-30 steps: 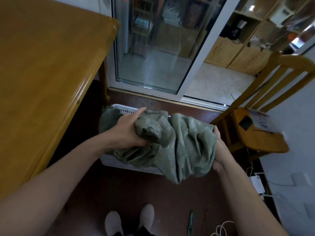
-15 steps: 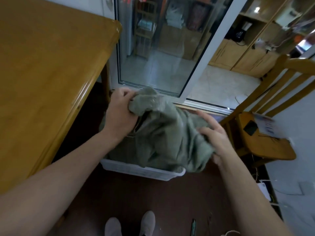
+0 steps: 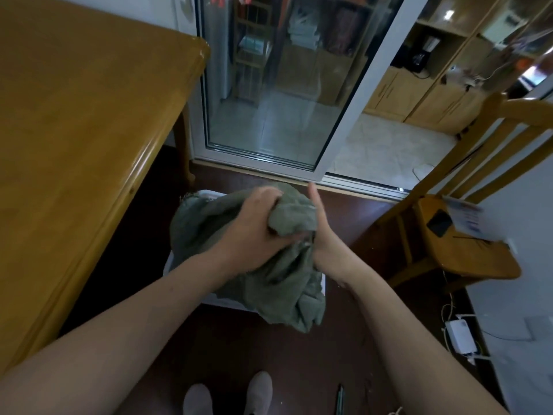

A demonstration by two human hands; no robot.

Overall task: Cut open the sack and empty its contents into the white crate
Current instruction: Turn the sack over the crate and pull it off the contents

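The green sack (image 3: pixel 254 265) is held bunched above the white crate (image 3: pixel 209 195) on the floor. The left hand (image 3: pixel 254 232) is clamped on its gathered top. The right hand (image 3: pixel 321 232) is pressed against the bundle, thumb raised; its grip cannot be told.

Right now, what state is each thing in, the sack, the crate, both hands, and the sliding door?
Sack: crumpled, bunched in both hands, draped over the crate.
White crate: on the floor, mostly covered; contents hidden.
Left hand: grip closed on the sack.
Right hand: pressed against the sack, thumb up.
Sliding glass door: partly open.
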